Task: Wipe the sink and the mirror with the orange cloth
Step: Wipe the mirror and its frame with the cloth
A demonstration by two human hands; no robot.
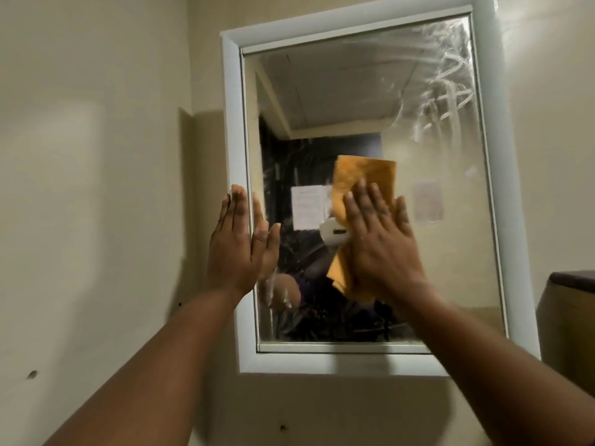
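**Two hands on one mirror, one orange cloth between palm and glass**

Two bare hands are raised to a single wall mirror [363, 101] in a pale, white-painted frame [233, 123]. The right hand [380, 243] lies flat, fingers [362, 201] straight and slightly spread, pressing the one orange cloth [363, 175] against the glass a little below the middle; the cloth shows above the fingertips and hangs out under the palm's left side. The left hand [236, 243] is flat as well, fingers straight and together, holding nothing, resting on the frame's left edge with the thumb over the glass.

One patch of whitish wipe streaks covers the mirror's upper right corner [441, 88]. Two sheets of paper appear in the reflection, one beside the cloth [306, 206] and one to the right [428, 201], along with a ceiling and a dark opening.

Cream walls [96, 156] surround the mirror, marked with several small dark holes. One dark-topped object [573, 280] stands at the right edge. No sink can be seen.
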